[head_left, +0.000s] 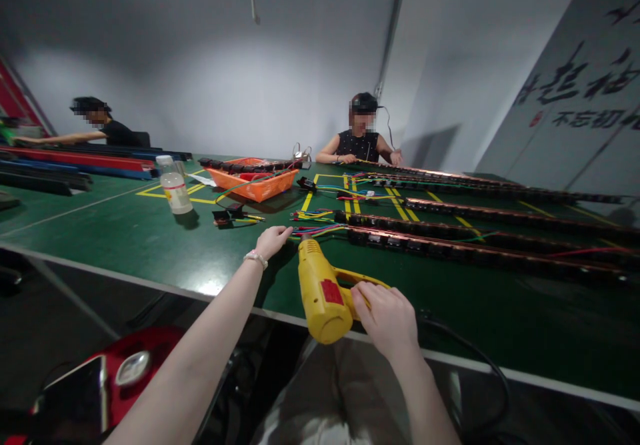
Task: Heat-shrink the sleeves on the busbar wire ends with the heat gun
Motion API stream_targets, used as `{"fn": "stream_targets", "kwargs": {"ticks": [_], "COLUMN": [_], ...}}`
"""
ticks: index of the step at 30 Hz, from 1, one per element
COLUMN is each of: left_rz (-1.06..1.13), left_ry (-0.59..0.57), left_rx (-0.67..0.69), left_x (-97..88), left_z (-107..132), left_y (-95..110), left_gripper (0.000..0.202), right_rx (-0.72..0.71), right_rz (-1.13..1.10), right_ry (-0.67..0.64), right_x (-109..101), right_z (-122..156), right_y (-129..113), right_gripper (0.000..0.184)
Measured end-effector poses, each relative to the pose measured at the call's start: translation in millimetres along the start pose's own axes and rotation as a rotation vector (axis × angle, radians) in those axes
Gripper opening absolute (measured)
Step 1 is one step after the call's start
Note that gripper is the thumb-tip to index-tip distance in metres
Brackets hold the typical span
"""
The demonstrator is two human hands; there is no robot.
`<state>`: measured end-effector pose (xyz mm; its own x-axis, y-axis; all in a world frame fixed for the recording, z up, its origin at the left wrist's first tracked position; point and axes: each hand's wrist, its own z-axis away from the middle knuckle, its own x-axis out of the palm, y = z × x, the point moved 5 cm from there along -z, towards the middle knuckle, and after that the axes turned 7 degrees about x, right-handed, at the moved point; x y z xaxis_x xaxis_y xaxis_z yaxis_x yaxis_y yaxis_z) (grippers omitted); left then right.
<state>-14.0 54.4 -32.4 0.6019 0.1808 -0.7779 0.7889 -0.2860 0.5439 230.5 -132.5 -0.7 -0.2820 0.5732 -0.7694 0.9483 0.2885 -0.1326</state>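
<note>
My right hand is closed round the handle of a yellow heat gun, whose nozzle points away from me at a bundle of coloured wires. My left hand, with a bead bracelet on the wrist, reaches to the near end of those wires and pinches them. The wires lead into a long black power strip with copper bars lying on the green table.
More long strips lie to the right. An orange tray and a plastic bottle stand at the left. One person sits across the table, another at the far left. A phone rests on a red stool below.
</note>
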Motion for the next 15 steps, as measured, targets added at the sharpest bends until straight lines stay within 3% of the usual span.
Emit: {"fn": "stream_targets", "kwargs": {"ticks": [5, 15], "left_rz": [0.023, 0.384], "left_ry": [-0.035, -0.034], "left_rx": [-0.044, 0.049], "left_x": [2.5, 2.4], "left_z": [-2, -5], "left_y": [-4, -9], "left_gripper": [0.052, 0.05], "right_rx": [0.015, 0.081], "right_rz": [0.023, 0.153], "right_ry": [0.027, 0.043], "right_x": [-6, -10], "right_z": [3, 6], "right_y": [22, 53], "right_gripper": [0.037, 0.04]}}
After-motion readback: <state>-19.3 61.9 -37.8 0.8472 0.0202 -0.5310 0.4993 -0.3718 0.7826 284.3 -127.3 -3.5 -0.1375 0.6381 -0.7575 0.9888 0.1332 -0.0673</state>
